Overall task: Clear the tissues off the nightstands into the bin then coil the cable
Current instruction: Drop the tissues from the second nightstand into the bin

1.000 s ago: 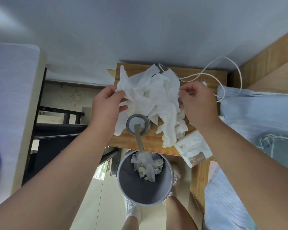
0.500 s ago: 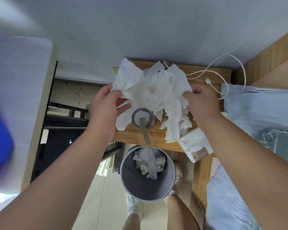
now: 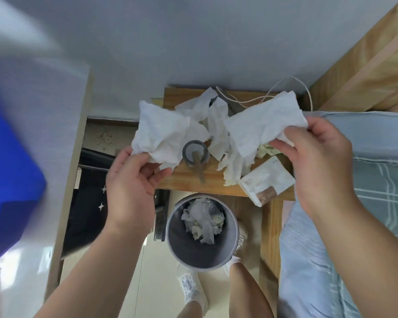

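My left hand (image 3: 133, 180) grips a crumpled white tissue (image 3: 163, 136) lifted above the left edge of the wooden nightstand (image 3: 193, 182). My right hand (image 3: 317, 161) pinches another white tissue (image 3: 262, 120) raised over the nightstand's right side. More tissues (image 3: 207, 111) lie on the top behind them. The grey round bin (image 3: 202, 253) stands on the floor below the nightstand's front edge, with tissues inside. A white cable (image 3: 292, 83) loops at the back right of the nightstand, partly hidden by the tissues.
A grey cup (image 3: 195, 152) with a flat stick in it stands mid-nightstand. A tissue pack (image 3: 265, 181) overhangs the front right corner. The bed with blue plaid bedding (image 3: 365, 180) lies right, a white cabinet (image 3: 55, 157) left. My feet flank the bin.
My hands have pulled apart and toward me, splitting the tissue heap into one bunch per hand and lifting both off the nightstand. The view has shifted downward.
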